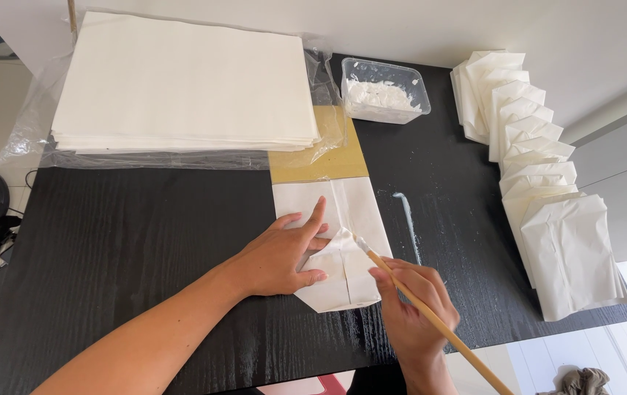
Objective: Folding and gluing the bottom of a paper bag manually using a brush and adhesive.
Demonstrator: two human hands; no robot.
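Black wood-grain table (145, 241); white paper bag (343, 212), white paste tub (385, 89), tan brush handle (430, 314)

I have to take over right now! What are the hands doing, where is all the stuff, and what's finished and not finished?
Left hand: flat on the folded white paper, pressing it down on the black table.
Right hand: gripping a wooden brush, tip touching the paper's folded flaps.
White paste sits in the clear tub at the far edge; a paste streak lies right of the paper.
Done: a row of folded paper bags overlapping along the right side.
Left: this bag's flaps are not yet closed; a stack of flat sheets waits far left on plastic wrap.
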